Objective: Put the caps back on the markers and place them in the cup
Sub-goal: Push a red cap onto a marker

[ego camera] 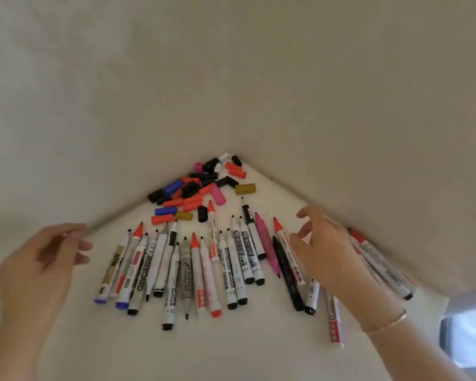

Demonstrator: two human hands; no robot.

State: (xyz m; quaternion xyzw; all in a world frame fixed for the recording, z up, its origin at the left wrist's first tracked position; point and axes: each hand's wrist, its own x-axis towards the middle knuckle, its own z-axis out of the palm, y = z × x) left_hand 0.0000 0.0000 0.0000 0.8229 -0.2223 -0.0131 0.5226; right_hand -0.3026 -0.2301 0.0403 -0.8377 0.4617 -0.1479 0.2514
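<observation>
a pale counter [245, 353] was seen wedged into the corner of two plain walls, and across it a wide row of uncapped markers [204, 270] was laid side by side, tips mostly pointed toward the corner. no cup could be found in view. behind the row, packed into the corner itself, a heap of loose caps [198, 188] in red, black, blue, pink and ochre was piled. the left hand [36, 273] was held above the counter at the near left end of the row, fingers spread and relaxed, nothing gripped. the right hand [330, 251] was held over the right part of the row, fingers loosely parted and nothing held, with a thin bracelet [385, 324] worn at the wrist. the markers were judged to be light, stiff plastic barrels, smooth enough to roll when nudged, best taken at mid-barrel and well clear of the inky tips. the caps were judged to be small, hard and easily scattered, best pinched by the sides with the open end left free for a straight push onto a matching tip.
</observation>
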